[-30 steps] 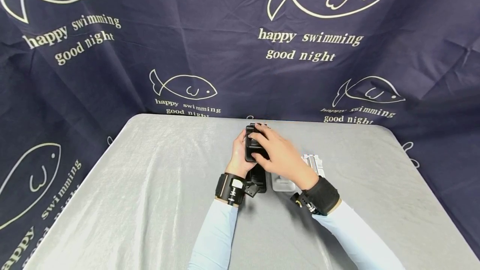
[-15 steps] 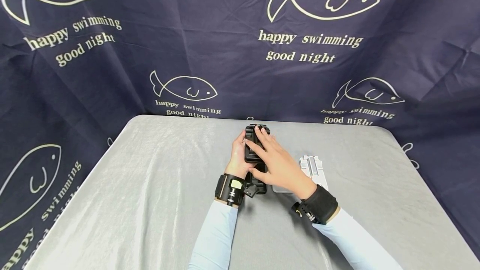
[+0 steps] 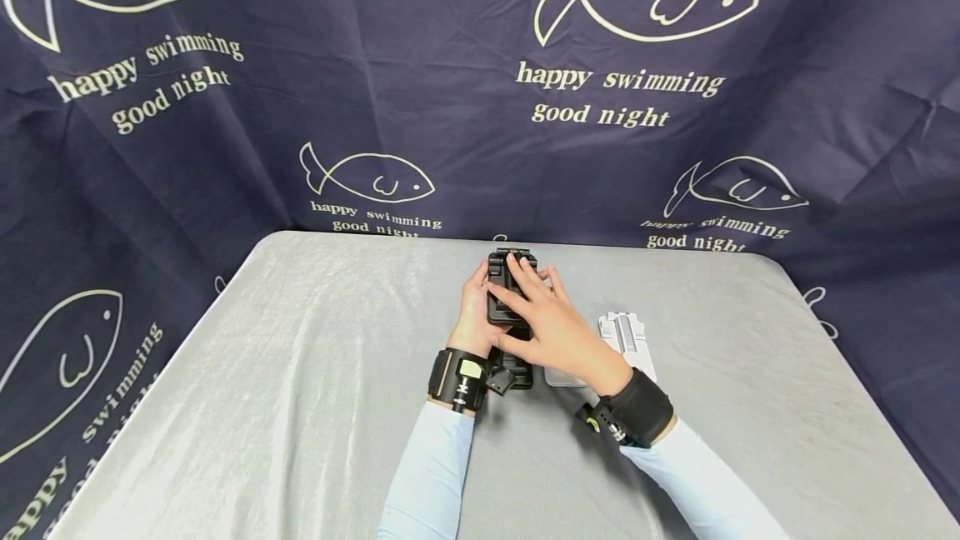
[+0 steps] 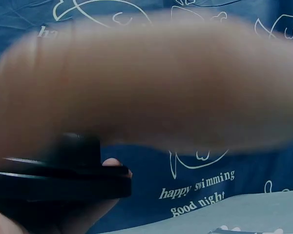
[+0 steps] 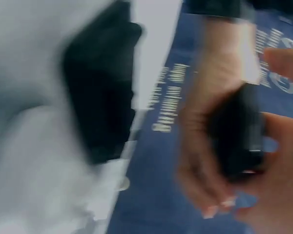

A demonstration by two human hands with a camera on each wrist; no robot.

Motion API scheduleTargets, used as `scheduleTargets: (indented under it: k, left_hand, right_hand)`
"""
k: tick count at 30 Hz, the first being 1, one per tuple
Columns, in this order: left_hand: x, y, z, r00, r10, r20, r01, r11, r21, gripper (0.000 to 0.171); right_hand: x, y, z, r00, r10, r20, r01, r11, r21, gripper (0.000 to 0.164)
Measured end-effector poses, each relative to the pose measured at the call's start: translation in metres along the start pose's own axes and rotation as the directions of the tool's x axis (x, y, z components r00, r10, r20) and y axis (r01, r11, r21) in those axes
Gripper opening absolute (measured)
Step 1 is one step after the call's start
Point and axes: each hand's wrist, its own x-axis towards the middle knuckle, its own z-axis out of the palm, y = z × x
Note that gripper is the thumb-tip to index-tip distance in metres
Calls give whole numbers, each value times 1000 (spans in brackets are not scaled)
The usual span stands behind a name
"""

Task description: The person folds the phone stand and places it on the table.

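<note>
A black, flat hinged piece that looks like a folding phone stand is held above the table. My left hand grips it from below and the side; in the right wrist view, the left fingers wrap under the black stand. Over its upper face lies my right hand, fingers spread and fairly straight, fingertips touching it. A second black stand lies on the table beneath my left wrist. In the left wrist view the blurred right hand hides much of the held stand.
A white stand of similar shape lies on the grey cloth-covered table, partly hidden by my right hand and wrist. A dark blue curtain with fish drawings and lettering hangs behind the table's far edge.
My right fingers, earlier bent over the middle of the held stand, have spread out over it. The right hand has shifted slightly left, showing more of the white stand. My left hand stays almost still.
</note>
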Motion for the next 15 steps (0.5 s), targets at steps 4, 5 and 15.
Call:
scheduleTargets:
  k: [4, 5, 15]
  left_hand:
    - [-1, 2, 2, 998, 19, 56, -20, 1000, 16, 49]
    - [-1, 3, 3, 996, 25, 80, -26, 1000, 13, 50]
    - [4, 0, 7, 998, 50, 24, -52, 995, 91, 61]
  right_hand:
    - [10, -8, -28, 992, 110, 62, -120, 976, 183, 66]
    - [12, -8, -34, 988, 143, 60, -153, 963, 222, 66]
    - [25, 7, -46, 796, 563, 222, -569, 574, 589, 73]
